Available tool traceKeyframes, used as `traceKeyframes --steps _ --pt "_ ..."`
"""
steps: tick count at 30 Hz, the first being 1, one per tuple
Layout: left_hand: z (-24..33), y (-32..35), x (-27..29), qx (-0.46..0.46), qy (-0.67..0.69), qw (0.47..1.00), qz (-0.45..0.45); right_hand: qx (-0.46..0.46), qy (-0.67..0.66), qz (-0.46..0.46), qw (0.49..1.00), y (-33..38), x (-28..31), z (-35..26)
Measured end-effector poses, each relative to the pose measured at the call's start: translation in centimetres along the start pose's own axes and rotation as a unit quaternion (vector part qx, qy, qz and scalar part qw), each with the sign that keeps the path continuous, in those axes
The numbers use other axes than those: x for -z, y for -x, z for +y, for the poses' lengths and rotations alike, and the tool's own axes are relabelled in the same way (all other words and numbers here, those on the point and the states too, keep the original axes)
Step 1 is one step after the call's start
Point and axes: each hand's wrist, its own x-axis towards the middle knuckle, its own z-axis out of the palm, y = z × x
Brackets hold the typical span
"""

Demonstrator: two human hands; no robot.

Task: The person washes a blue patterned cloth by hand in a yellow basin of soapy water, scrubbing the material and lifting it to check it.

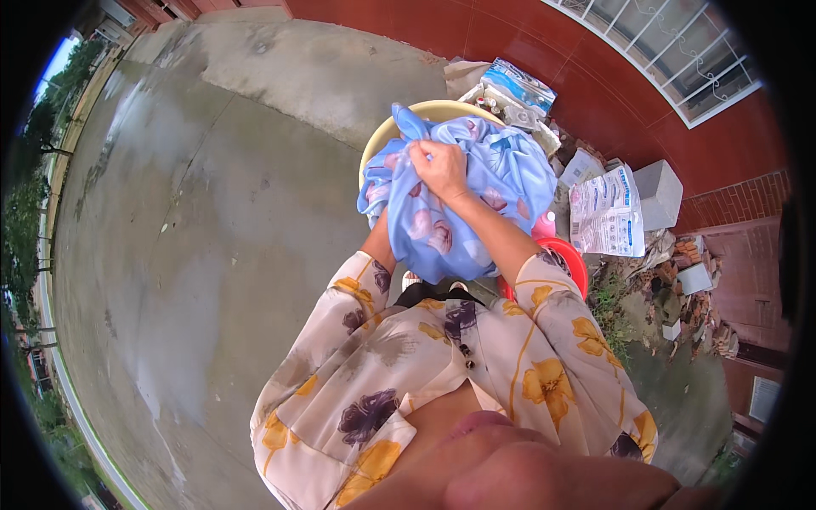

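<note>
A blue cloth [493, 191] with pink and white flower print is bunched up in front of me, spilling over a cream-yellow basin [375, 144]. My right hand [440, 168] lies on top of the bundle, its fingers closed on a fold of the fabric. From the lower left my left forearm [381, 241] goes in under the cloth. The fabric covers the left hand, so its fingers do not show. Most of the basin is hidden behind the bundle.
A red basin [571, 259] and a pink bottle [544, 225] stand right of the cloth. Beyond lie a white printed bag [606, 212], a pale block [659, 195], a blue-and-white package [518, 85] and brick rubble [688, 272] along a red wall [408, 25]. Wet concrete [195, 238] stretches left.
</note>
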Motion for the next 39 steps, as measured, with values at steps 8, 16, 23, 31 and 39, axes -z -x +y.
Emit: traceKeyframes --steps 8,16,23,31,39 --pt "-0.1 0.5 -0.7 0.014 0.002 1.0 0.003 -0.09 0.0 0.008 0.996 -1.4 -0.1 2.4" --pt "2.6 1.6 -3.7 0.014 -0.088 0.993 0.073 -0.086 0.085 0.034 0.992 -2.6 1.9 8.6" --pt "8.7 5.6 0.2 -0.218 -0.457 0.859 0.079 -0.108 0.167 -0.094 0.975 -5.5 8.5 8.5" --pt "5.1 10.6 -4.5 0.163 -0.15 0.974 0.051 -0.078 -0.035 -0.124 0.989 -4.5 7.1 2.4" --pt "-0.7 1.3 -3.3 0.01 0.054 0.996 -0.069 0.083 0.13 0.042 0.987 -1.6 3.0 0.7"
